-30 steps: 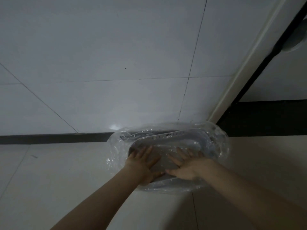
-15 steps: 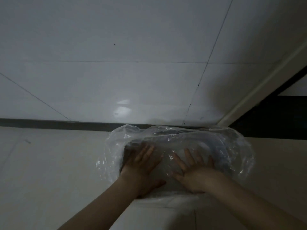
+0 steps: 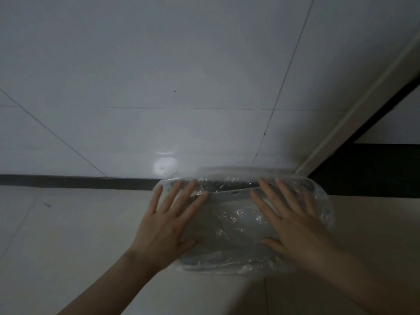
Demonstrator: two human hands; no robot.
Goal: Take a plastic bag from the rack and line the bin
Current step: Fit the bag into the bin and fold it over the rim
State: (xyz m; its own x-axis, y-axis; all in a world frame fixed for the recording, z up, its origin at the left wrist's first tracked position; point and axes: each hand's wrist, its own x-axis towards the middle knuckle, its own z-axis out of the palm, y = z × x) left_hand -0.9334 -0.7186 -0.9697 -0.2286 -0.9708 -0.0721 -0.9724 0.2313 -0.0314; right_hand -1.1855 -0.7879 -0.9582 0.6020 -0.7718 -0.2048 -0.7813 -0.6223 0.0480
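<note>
Both hands spread flat, fingers splayed, gripping nothing: left hand (image 3: 168, 226) and right hand (image 3: 293, 223) press the clear plastic bag (image 3: 236, 221) over the bin (image 3: 229, 193).

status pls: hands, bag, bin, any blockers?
Left hand and right hand open, flat on the bag. Clear bag draped over the bin. No obstruction visible.

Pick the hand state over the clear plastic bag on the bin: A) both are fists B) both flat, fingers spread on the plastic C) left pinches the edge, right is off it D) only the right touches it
B: the left hand and the right hand both lie palm-down with spread fingers on the clear plastic bag stretched over the bin.
</note>
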